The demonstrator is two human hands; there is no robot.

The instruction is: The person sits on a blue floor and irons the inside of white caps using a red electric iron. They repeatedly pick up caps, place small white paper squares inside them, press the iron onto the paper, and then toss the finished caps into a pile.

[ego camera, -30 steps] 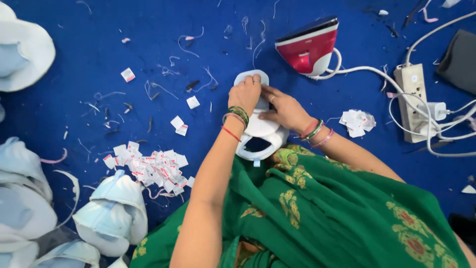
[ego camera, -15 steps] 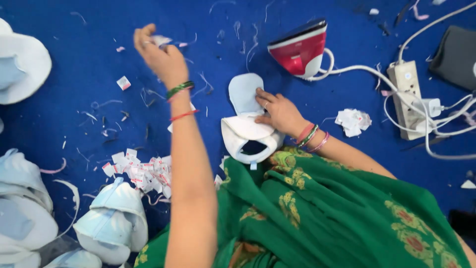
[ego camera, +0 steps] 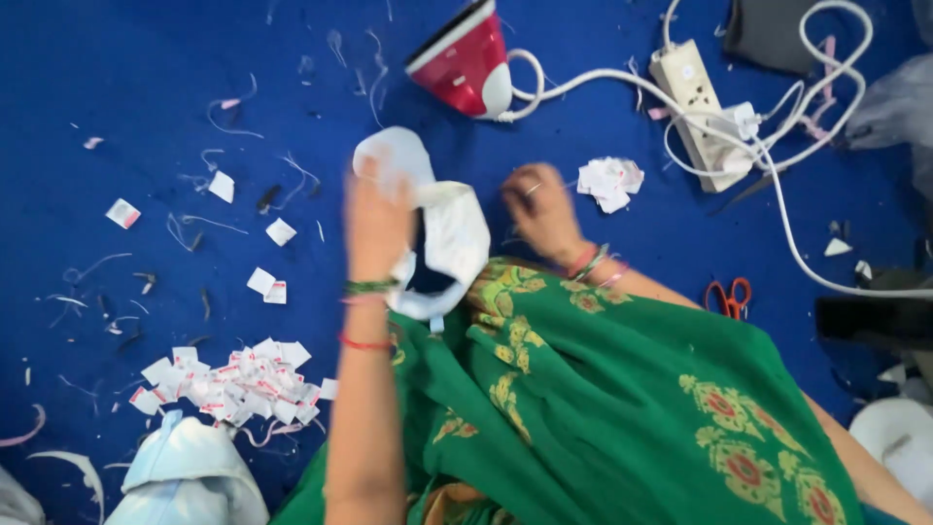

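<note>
Left hand (ego camera: pixel 377 219) raised, fingers curled; right hand (ego camera: pixel 540 209) lowered, blurred.

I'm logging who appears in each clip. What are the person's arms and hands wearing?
Both forearms are bare, no sleeves. The left hand has green bangles and a red thread band at the wrist. The right hand wears a finger ring, with red, green and pink bangles at the wrist.

We see small white labels with red marks scattered over the blue cloth surface (ego camera: pixel 117 87). The largest heap of labels (ego camera: pixel 233 381) lies at lower left, just above a pale blue cap (ego camera: pixel 190 476). 5 loose labels lie apart further up: 1 at far left (ego camera: pixel 123 213), 1 higher (ego camera: pixel 222 186), 1 in the middle (ego camera: pixel 281 231), and 2 touching (ego camera: pixel 266 285). A smaller crumpled bunch (ego camera: pixel 609 182) sits near the power strip (ego camera: pixel 692 107).
</note>
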